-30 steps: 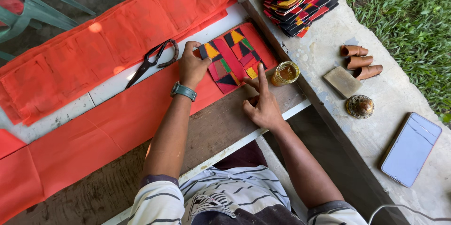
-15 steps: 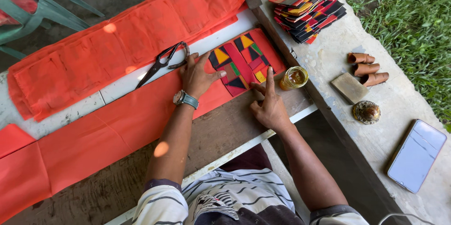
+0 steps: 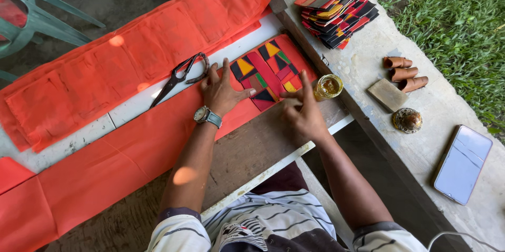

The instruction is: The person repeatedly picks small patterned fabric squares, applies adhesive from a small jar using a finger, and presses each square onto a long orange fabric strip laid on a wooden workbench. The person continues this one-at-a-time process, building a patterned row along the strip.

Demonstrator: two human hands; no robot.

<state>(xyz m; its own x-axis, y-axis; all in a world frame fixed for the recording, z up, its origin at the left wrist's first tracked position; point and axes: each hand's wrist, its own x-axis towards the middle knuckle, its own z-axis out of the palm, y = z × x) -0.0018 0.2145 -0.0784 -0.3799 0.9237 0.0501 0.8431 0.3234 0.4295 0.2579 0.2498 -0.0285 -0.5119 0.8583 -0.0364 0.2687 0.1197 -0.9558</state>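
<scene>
Patchwork panel [image 3: 269, 73]: flat on the worktable, on the near orange strip's right end, just left of the small glass jar; red ground with yellow, green and black triangles.
Left hand [image 3: 223, 90]: palm down, fingers spread flat, pressing the panel's left edge; wristwatch [image 3: 206, 116] on the wrist.
Right hand [image 3: 302, 112]: fingers extended and loosely spread, tips touching the panel's lower right corner; pinching nothing.
Axis: long side running diagonally, from lower left near the hands toward upper right.
Surface: worn white-edged wooden table [image 3: 252, 152], two long orange cloth strips [image 3: 131, 57] laid diagonally across it, scissors [image 3: 179, 77] in the bare gap between them, beside the left hand.
Ledge: grey concrete [image 3: 368, 62] at right, bearing a stack of finished panels [image 3: 339, 4], the jar [image 3: 329, 86], a stone block [image 3: 387, 94], three brown rolls [image 3: 405, 72], a round metal piece [image 3: 407, 120], a phone [image 3: 462, 163].
Surroundings: grass [image 3: 452, 26] beyond the ledge, green plastic chair [image 3: 31, 20] top left.
Hidden: panel's left part under the left hand; strips cut off at the left edge; jar contents unclear.
</scene>
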